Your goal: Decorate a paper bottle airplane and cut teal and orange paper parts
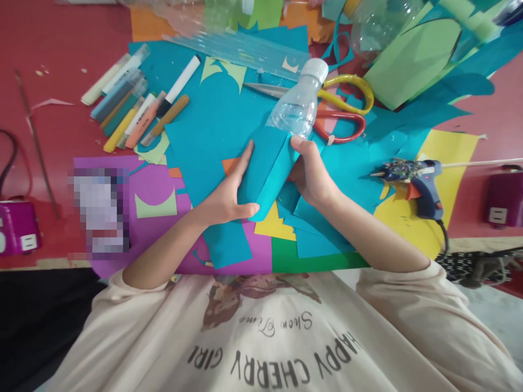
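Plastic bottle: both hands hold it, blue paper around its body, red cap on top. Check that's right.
The head view shows a white cap, not red. The rest stands: left hand and right hand hold the bottle, blue paper around its body.

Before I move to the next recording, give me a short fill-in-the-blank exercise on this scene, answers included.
1. The left hand and right hand hold a bottle with a ____ cap.
2. The scissors have one red handle loop and one ____ one.
3. The glue gun lies nearer the ____ hand.

Missing words: white; yellow; right.
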Demonstrator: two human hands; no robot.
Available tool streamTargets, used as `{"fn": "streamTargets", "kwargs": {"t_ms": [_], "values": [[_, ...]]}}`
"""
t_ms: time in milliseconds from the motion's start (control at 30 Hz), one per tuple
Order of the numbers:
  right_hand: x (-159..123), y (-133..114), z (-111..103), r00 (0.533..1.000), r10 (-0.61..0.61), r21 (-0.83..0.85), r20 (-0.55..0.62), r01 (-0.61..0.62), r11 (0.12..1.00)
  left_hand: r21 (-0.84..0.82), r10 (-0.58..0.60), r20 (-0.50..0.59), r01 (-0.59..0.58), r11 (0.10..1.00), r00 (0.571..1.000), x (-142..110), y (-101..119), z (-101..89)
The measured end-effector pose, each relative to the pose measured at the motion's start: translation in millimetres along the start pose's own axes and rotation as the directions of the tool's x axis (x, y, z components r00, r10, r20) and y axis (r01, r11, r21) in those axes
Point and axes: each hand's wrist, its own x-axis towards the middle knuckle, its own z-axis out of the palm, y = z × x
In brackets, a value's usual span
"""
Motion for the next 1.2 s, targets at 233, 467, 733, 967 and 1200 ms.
{"fn": "streamTargets", "kwargs": {"t_ms": [233,467,733,967,1200], "values": [[5.7,11.6,-0.9,0.981,-0.180,-0.196,0.072,0.191,0.962,-0.178,0.072,-0.125,-0.094,0.979,0.990,5.8,-21.8,5.2],[-1.3,27.3,5.2,0.945,-0.232,-0.345,0.230,0.302,0.889,-0.202,0.115,-0.359,-0.198,0.959,0.926,12.6,-41.0,3.5],[-5.0,23.8,3.1,0.924,-0.174,-0.340,0.340,0.294,0.894,-0.174,0.224,-0.336,-0.294,0.940,0.915,13.4,-49.0,5.7],[-2.9,20.1,1.1,0.938,-0.146,-0.342,0.315,0.255,0.904,-0.176,0.294,-0.252,-0.342,0.923,0.922,14.8,-56.8,1.6],[-3.6,16.3,0.3,0.937,-0.117,-0.353,0.329,0.237,0.905,-0.140,0.294,-0.255,-0.336,0.931,0.921,15.9,-57.0,1.9]]}}
